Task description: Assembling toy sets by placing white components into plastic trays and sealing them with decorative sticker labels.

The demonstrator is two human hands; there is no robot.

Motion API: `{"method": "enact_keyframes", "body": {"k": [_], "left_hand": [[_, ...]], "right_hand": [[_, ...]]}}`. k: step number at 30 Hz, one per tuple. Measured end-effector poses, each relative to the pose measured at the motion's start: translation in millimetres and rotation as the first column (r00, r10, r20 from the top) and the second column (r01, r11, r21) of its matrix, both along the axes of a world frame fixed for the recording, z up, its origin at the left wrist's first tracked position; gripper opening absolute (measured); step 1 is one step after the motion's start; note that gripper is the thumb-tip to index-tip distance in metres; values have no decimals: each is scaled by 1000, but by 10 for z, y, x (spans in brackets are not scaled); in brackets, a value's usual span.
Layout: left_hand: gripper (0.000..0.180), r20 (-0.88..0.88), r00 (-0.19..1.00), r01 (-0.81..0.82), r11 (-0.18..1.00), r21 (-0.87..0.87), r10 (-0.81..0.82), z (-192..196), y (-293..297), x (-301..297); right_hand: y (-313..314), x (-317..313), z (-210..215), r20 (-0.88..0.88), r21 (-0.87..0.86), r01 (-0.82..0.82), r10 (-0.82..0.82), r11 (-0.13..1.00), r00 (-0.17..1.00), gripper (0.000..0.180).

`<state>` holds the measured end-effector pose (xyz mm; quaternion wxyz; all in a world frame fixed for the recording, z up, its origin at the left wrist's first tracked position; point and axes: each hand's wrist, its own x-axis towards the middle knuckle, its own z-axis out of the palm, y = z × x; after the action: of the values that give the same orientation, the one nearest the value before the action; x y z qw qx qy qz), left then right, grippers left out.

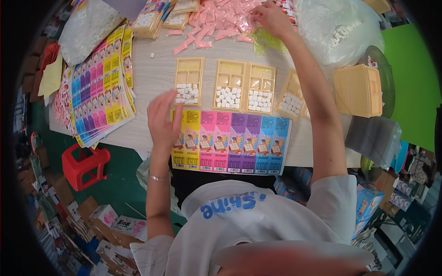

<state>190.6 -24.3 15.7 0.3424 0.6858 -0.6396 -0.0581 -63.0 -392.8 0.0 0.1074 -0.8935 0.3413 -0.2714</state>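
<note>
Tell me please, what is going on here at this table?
A person sits at a table sorting small items. The right hand reaches into a pile of pink packets at the far side. The left hand hovers open beside the leftmost of several yellow compartment trays, each with small white pieces in one compartment. A colourful printed card sheet lies in front of the trays, and a stack of similar sheets lies to the left.

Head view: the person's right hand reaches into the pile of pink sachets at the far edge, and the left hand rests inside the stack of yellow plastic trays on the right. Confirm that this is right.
One part is wrong. The head view shows the left hand hovering open over the multicoloured printed card sheet, beside the leftmost yellow plastic compartment tray of white cubes, not in the stack of yellow plastic trays. The right hand does reach into the pile of pink sachets.
</note>
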Motion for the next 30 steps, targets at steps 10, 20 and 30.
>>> {"method": "enact_keyframes", "body": {"k": [10, 20, 30], "left_hand": [[44, 102, 986, 133, 991, -11, -131, -244, -799, 350], [51, 193, 970, 141, 990, 28, -144, -365, -770, 253], [36, 63, 991, 125, 991, -55, -122, -221, -851, 341]], "right_hand": [[-194, -496, 1, -209, -21, 335, -332, 942, 920, 25], [1386, 860, 419, 97, 581, -167, 137, 797, 986, 24], [1605, 1082, 225, -242, 273, 49, 19, 961, 970, 22]]}}
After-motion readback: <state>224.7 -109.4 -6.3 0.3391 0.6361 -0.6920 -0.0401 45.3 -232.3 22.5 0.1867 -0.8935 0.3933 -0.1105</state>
